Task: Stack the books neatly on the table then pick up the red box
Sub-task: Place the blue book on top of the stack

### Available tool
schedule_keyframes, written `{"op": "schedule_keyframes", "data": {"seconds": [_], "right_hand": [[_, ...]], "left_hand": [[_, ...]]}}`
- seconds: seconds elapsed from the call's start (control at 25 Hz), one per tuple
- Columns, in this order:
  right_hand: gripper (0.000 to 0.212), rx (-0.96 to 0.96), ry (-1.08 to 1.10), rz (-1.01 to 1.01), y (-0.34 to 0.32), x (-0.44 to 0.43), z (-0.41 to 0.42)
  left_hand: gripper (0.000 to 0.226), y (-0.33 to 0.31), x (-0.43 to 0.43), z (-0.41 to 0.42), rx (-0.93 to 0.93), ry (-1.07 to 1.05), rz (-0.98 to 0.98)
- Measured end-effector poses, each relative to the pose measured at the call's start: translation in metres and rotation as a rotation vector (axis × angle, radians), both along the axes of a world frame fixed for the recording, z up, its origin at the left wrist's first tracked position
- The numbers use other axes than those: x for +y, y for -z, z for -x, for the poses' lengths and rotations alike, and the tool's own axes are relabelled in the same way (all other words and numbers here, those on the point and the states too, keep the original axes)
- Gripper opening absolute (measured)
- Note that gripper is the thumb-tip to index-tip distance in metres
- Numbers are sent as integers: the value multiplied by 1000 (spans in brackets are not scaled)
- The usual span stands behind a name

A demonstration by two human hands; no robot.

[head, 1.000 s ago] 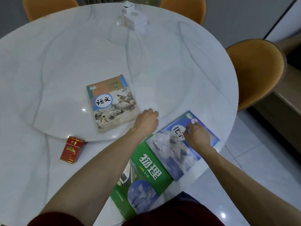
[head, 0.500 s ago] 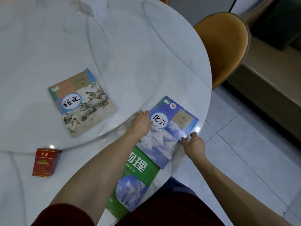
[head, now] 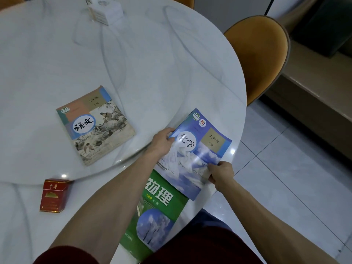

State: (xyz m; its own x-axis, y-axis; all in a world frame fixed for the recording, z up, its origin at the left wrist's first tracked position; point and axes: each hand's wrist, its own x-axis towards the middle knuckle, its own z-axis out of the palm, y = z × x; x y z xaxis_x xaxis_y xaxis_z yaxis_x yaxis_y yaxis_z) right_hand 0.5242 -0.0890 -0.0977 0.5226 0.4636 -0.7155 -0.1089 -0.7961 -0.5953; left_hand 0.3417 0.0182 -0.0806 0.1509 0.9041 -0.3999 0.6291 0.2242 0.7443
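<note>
A blue book (head: 198,149) lies at the table's right edge, overlapping the top of a green book (head: 156,212) nearer me. My left hand (head: 162,141) grips the blue book's left edge, fingers curled over it. My right hand (head: 221,174) pinches its right lower edge. A beige book (head: 95,124) with a painted scene lies flat on the raised turntable to the left. The red box (head: 54,195) stands on the table at the lower left, apart from both hands.
The round white marble table (head: 171,63) carries a raised turntable. A white tissue box (head: 106,10) sits at the far side. An orange chair (head: 261,54) stands to the right, over a tiled floor (head: 285,178). A low wooden bench (head: 314,88) runs along the far right.
My left hand slid from the table onto the blue book's left edge. My right hand moved from the cover's top to its right lower edge. The blue book shifted slightly.
</note>
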Motion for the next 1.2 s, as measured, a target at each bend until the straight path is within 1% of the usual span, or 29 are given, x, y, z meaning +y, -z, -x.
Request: {"op": "schedule_keyframes", "data": {"seconds": [0.12,0.24,0.4,0.48,0.56,0.72,0.96,1.08,1.2], "right_hand": [[7,5,-6,-74,-9,7,2],[10,-20,-76,-195,-28,26,4],[10,-45,-228,-327,-58,60,16],[11,-63,-312,-377,-70,79,25],[16,-62,-388,-417,-80,97,37],[22,-63,-539,-476,-94,134,68],[20,-51,-779,-523,-103,179,120],[20,-9,-869,-545,-105,200,148],[20,4,-946,-552,-104,222,176]], "left_hand": [[34,-7,-3,7,-60,-59,-31],[34,-20,-1,20,-127,-170,-41],[30,-39,6,41,-195,-334,-65],[28,-48,10,54,-199,-414,-91],[27,-57,13,70,-189,-482,-127],[25,-69,14,102,-268,-622,-176],[12,-80,6,156,-306,-803,-139],[17,-81,3,182,-331,-872,-177],[18,-77,6,207,-307,-937,-176]]}}
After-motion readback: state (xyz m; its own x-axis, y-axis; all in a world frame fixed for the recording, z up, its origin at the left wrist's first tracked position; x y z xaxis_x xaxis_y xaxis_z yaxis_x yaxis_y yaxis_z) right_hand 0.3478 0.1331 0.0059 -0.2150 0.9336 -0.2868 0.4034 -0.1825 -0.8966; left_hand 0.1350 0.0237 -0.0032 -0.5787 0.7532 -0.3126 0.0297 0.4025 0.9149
